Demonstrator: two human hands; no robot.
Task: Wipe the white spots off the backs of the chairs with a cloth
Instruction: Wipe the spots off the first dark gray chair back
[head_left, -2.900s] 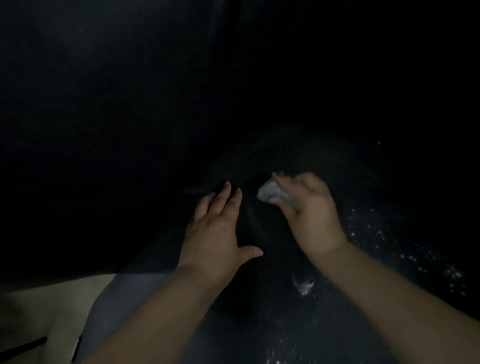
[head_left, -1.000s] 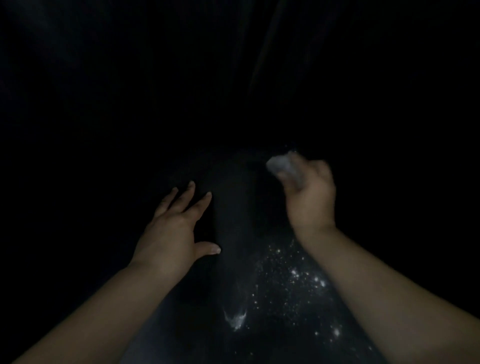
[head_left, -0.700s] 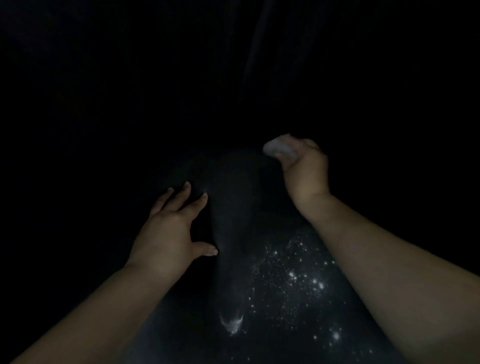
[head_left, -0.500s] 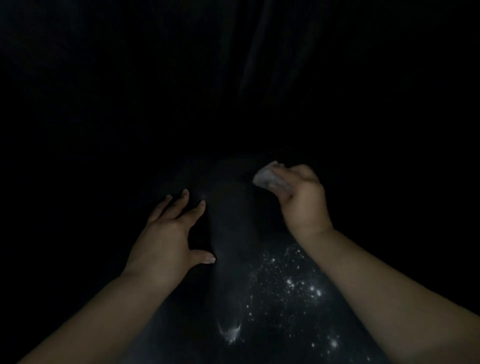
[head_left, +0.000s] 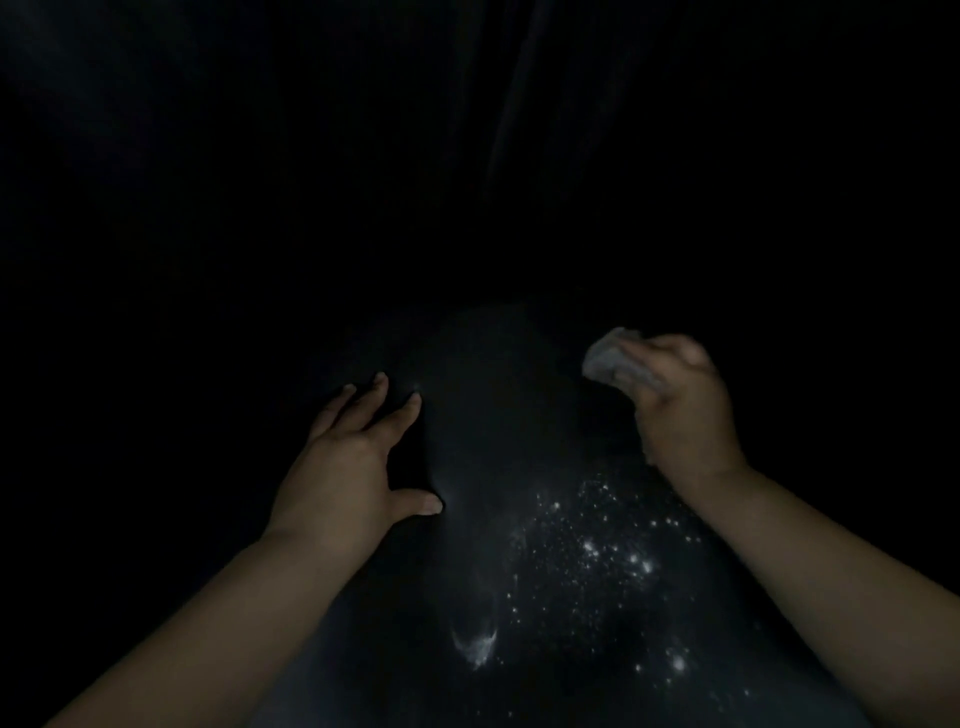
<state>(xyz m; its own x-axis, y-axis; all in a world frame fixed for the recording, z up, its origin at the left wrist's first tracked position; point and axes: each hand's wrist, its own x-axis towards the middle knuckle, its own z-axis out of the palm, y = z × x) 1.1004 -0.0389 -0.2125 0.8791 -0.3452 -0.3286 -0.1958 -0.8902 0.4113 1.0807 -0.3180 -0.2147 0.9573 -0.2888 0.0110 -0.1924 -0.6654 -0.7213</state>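
Mid-wipe: right hand (head_left: 680, 410) grips cloth (head_left: 613, 364) above white spots (head_left: 597, 545); left hand (head_left: 348, 467) flat, open on chair back (head_left: 483, 415). Next: swipe down over spots.

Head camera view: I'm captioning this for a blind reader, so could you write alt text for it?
In near darkness, the right hand grips a pale crumpled cloth above a dark chair back. The left hand presses flat on it, fingers spread. White spots speckle the surface between the forearms.
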